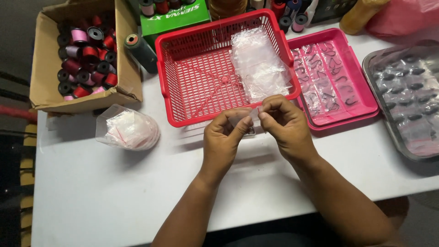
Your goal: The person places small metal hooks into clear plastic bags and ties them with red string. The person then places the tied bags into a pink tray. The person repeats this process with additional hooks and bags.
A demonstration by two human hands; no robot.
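small clear bag [244,120]: mostly hiding behind fingertips; contents possibly too small to tell.
metal tray [402,142]: running off the right edge.
spools along the top [292,13]: being cropped.

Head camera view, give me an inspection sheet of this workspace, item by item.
Surface: white table, bare in front of the hands.
Job's things: small clear plastic bag pinched between both hands; red plastic mesh basket holding a heap of clear bags.
Clutter: cardboard box of thread spools; dark green thread cone; clear pouch of bags; pink tray of small packets; grey metal tray of packets.
Grippers: left hand and right hand both grip the small bag.
Cables: nothing seen.
Surroundings: green box and more spools at the table's far edge.
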